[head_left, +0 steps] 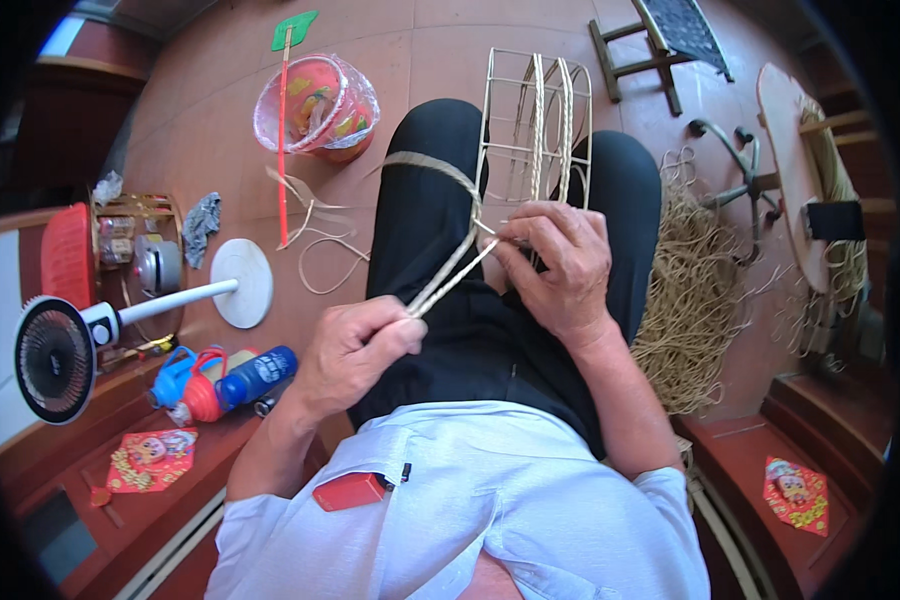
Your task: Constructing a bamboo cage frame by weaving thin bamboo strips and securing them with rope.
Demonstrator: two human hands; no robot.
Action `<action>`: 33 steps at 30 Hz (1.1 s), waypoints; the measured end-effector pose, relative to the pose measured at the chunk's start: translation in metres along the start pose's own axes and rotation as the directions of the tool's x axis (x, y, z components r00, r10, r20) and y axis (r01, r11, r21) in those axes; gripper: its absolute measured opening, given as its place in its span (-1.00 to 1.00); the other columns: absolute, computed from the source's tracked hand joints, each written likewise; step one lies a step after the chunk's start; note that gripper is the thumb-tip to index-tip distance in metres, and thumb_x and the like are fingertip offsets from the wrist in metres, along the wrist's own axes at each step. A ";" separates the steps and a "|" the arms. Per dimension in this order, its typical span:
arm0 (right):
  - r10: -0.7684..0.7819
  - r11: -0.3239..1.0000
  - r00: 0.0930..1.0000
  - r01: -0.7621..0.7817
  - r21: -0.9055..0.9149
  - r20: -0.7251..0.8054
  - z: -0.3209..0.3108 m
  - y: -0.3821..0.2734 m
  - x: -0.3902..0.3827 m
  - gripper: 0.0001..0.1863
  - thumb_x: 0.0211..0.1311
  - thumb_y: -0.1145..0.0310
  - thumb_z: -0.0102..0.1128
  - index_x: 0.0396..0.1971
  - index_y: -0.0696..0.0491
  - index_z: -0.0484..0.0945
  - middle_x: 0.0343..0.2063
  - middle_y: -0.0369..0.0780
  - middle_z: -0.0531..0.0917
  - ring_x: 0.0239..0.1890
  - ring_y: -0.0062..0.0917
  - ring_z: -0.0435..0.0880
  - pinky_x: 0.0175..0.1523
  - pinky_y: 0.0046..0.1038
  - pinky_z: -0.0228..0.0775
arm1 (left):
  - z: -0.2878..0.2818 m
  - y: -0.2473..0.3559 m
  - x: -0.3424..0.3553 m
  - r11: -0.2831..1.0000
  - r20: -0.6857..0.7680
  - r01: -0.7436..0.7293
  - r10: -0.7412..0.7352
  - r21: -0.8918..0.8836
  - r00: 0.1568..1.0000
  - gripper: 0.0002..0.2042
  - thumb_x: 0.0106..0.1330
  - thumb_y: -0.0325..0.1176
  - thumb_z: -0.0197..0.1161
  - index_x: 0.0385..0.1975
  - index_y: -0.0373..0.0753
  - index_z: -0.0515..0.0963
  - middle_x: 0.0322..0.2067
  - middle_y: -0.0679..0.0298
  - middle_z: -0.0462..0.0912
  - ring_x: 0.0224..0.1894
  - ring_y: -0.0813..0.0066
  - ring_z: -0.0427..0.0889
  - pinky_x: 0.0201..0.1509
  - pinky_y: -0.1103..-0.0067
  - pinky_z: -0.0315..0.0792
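Note:
My left hand (362, 345) is closed on strands of tan cord (457, 277) above my lap. The strands run up to the lower corner of a wire frame basket (505, 150), which rests upright between and on my thighs. My right hand (562, 255) pinches the cord close to that corner, its fingertips touching the strand near the frame. Two braided cords (537, 120) are strung lengthwise along the basket. A loose length of cord loops over my left thigh and down to the floor; its far end is hard to follow.
Left of my legs stand a red lined bucket (342, 150), a fly swatter (283, 150), a white fan (170, 305) and bottles (260, 377). A large heap of cord (685, 290) lies at right, near a chair base (740, 180) and a stool (645, 50).

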State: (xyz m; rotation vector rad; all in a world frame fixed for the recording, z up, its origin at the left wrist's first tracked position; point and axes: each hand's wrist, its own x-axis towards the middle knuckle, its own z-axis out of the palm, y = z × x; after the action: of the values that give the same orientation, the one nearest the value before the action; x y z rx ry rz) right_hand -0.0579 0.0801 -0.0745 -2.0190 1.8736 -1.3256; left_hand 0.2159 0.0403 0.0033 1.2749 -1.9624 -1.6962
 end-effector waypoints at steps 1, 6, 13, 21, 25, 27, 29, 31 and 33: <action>-0.001 1.000 1.000 0.001 -0.005 -0.002 -0.002 0.000 0.001 -0.79 0.15 0.30 0.65 -0.30 -0.07 0.74 -0.22 -0.38 0.77 -0.15 -0.48 0.78 0.04 -0.33 0.40 | -0.011 -0.016 -0.007 0.996 -0.066 -0.012 0.018 0.093 0.998 -0.72 0.59 -0.24 0.37 -0.37 -0.28 0.68 -0.56 0.46 0.55 -0.48 0.75 0.44 -0.41 0.60 0.29; 0.008 1.000 1.000 -0.008 -0.009 -0.007 -0.003 -0.001 0.001 -0.82 0.20 0.31 0.61 -0.33 -0.06 0.71 -0.25 -0.37 0.74 -0.16 -0.48 0.77 0.02 -0.34 0.40 | -0.096 -0.174 -0.049 0.835 -0.285 0.481 -0.408 0.268 0.867 -0.74 0.51 -0.22 0.42 -0.37 -0.27 0.66 -0.53 0.38 0.60 -0.44 0.67 0.52 -0.37 0.52 0.37; -0.039 0.999 0.998 0.037 -0.034 -0.052 0.000 0.001 -0.002 -0.82 0.23 0.31 0.59 -0.33 -0.04 0.70 -0.25 -0.35 0.73 -0.20 -0.49 0.75 0.01 -0.33 0.41 | -0.223 -0.357 -0.219 0.243 -0.454 0.748 -0.666 0.618 0.592 -0.50 0.36 0.05 0.39 -0.10 -0.36 0.80 -0.18 -0.11 0.86 -0.01 0.02 0.87 0.11 0.22 0.65; -0.010 1.000 0.999 0.010 -0.008 -0.034 0.002 -0.005 0.000 -0.84 0.23 0.35 0.58 -0.34 -0.04 0.69 -0.28 -0.36 0.72 -0.22 -0.49 0.74 -0.02 -0.34 0.37 | -0.214 -0.300 -0.142 0.362 -0.434 0.612 -0.464 0.703 0.772 -0.48 0.22 -0.11 0.61 0.13 -0.23 0.72 0.02 -0.16 0.79 0.13 -0.15 0.78 0.22 0.13 0.60; -0.001 1.000 0.999 0.001 0.001 -0.054 0.003 -0.006 0.001 -0.85 0.23 0.37 0.58 -0.36 -0.04 0.69 -0.29 -0.35 0.73 -0.22 -0.47 0.74 -0.02 -0.34 0.37 | -0.076 -0.115 -0.001 0.868 -0.423 0.107 0.126 0.485 0.897 -0.78 0.45 -0.35 0.41 -0.01 -0.30 0.71 -0.10 0.03 0.76 -0.01 0.05 0.76 0.13 0.29 0.61; -0.007 1.000 0.998 0.008 0.025 -0.055 0.009 -0.008 0.006 -0.85 0.22 0.38 0.58 -0.36 -0.04 0.71 -0.28 -0.33 0.75 -0.21 -0.43 0.75 -0.01 -0.31 0.38 | -0.015 -0.054 0.021 0.871 -0.384 -0.084 0.298 0.483 0.874 -0.77 0.48 -0.43 0.38 0.06 -0.33 0.71 -0.09 0.09 0.75 0.00 0.24 0.78 0.16 0.37 0.62; 0.016 1.000 0.999 -0.017 -0.003 -0.047 0.009 -0.004 0.003 -0.86 0.22 0.37 0.59 -0.35 -0.02 0.74 -0.25 -0.28 0.79 -0.17 -0.36 0.77 0.01 -0.25 0.41 | 0.025 -0.034 0.049 0.805 -0.256 -0.275 0.458 0.526 0.851 -0.66 0.41 -0.34 0.48 0.14 -0.25 0.70 -0.02 0.04 0.76 0.09 -0.03 0.73 0.22 0.21 0.58; 0.021 0.999 0.998 -0.023 -0.033 -0.053 0.005 -0.004 -0.001 -0.88 0.21 0.42 0.60 -0.32 -0.01 0.78 -0.21 -0.23 0.82 -0.12 -0.31 0.77 0.06 -0.25 0.45 | 0.054 -0.039 0.067 0.721 -0.318 -0.304 0.588 0.622 0.744 -0.71 0.40 -0.30 0.51 0.05 -0.19 0.70 -0.08 0.11 0.75 0.04 0.01 0.72 0.14 0.21 0.58; 0.065 0.996 0.998 -0.066 -0.064 -0.018 -0.002 -0.003 -0.004 -0.87 0.21 0.47 0.59 -0.30 0.04 0.77 -0.18 -0.21 0.81 -0.10 -0.29 0.76 0.10 -0.26 0.46 | 0.065 -0.045 0.076 0.675 -0.308 -0.320 0.638 0.665 0.706 -0.78 0.41 -0.30 0.50 -0.04 -0.18 0.69 -0.21 0.17 0.70 -0.10 0.08 0.72 -0.02 0.24 0.59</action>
State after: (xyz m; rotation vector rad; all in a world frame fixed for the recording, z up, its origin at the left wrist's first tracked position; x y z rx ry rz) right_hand -0.0565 0.0854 -0.0734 -1.9640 1.9959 -1.2848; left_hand 0.1467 0.0310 -0.0815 1.0294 -2.2277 -0.4152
